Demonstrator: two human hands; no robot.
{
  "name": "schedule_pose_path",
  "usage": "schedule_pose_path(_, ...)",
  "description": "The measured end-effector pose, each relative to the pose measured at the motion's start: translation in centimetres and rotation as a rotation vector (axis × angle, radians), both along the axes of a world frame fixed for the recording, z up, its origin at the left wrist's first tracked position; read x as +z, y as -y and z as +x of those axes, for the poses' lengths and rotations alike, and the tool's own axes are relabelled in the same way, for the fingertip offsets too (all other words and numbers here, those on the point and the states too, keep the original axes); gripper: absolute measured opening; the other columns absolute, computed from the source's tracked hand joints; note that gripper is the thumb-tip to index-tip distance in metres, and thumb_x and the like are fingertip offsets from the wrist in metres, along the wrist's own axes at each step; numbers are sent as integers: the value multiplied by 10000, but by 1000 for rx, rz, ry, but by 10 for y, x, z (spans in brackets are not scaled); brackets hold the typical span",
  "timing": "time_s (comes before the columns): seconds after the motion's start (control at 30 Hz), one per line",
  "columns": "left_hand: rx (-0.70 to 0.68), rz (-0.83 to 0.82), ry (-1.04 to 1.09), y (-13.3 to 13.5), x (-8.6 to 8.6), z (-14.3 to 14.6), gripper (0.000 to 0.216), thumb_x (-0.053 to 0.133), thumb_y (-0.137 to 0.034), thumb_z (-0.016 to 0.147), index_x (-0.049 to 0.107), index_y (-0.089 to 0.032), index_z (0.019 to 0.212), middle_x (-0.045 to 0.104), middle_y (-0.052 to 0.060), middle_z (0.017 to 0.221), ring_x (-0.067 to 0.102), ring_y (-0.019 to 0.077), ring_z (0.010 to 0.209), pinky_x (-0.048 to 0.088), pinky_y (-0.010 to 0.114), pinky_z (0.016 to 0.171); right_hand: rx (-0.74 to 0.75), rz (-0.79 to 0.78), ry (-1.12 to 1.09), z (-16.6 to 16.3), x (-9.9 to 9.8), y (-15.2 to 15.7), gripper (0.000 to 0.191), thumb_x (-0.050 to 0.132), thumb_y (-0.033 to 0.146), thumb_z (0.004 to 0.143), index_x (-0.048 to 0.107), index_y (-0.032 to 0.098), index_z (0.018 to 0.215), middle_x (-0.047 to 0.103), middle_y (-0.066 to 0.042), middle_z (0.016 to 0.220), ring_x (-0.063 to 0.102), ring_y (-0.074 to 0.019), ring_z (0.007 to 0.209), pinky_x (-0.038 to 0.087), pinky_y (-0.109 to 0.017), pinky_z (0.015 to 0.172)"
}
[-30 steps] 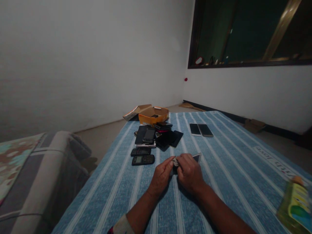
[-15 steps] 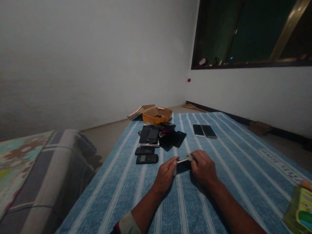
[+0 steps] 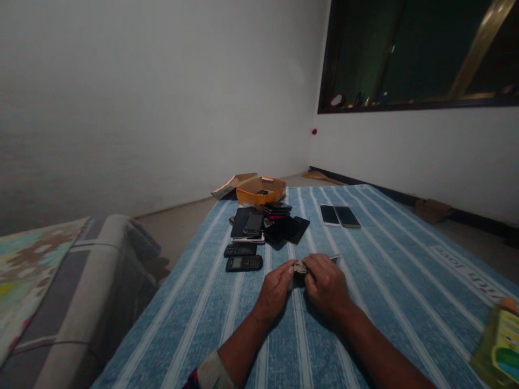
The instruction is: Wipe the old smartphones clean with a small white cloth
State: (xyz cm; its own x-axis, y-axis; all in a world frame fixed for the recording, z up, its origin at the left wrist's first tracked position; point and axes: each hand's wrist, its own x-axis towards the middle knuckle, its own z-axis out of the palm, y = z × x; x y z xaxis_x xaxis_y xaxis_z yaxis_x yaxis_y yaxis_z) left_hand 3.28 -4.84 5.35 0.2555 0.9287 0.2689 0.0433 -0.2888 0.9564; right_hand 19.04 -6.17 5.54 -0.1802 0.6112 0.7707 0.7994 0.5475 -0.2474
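Observation:
My left hand (image 3: pixel 274 289) grips the near-left end of a thin, pale-edged phone (image 3: pixel 335 257), held low over the striped cloth. My right hand (image 3: pixel 326 283) is closed around a crumpled greyish rag (image 3: pixel 300 267) and presses it along the phone's edge, close to the left fingertips. Most of the phone is hidden behind my fingers; its far corner pokes out past the right knuckles. To the left of my hands lie two black keypad phones, one (image 3: pixel 244 263) nearer and one (image 3: pixel 240 249) just behind it.
Beyond my hands is a pile of dark phones (image 3: pixel 278 231), with an open orange box (image 3: pixel 259 199) behind it. A white-framed phone (image 3: pixel 328 215) and a grey one (image 3: pixel 347 216) lie side by side to the right. A yellow-green bottle (image 3: pixel 497 346) stands at the right edge.
My right hand has slid left along the phone with the rag, up to my left fingers, uncovering the phone's right corner. My left hand has stayed in place.

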Motion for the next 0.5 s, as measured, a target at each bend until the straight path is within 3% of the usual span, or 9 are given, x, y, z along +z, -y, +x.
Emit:
schedule_pose_path(0.2, 19, 5, -1, 1, -1, 0, 425, 550, -478, 921, 747, -159, 1121, 750, 97, 1159, 655, 289, 1133, 443, 437, 1083, -32, 1, -1, 7, -4, -3, 216, 453, 66, 836, 619, 195, 887, 635, -59, 828, 560, -223, 827, 440, -333, 761)
schedule_pose_path(0.5, -35, 20, -3, 2, 0, 1, 426, 503, -466, 955, 734, -164, 1146, 745, 78, 1149, 663, 260, 1075, 459, 386, 1049, 14, 20, 33, -10, 0, 3, 202, 453, 66, 837, 609, 191, 865, 612, -68, 813, 540, -227, 807, 428, -330, 734)
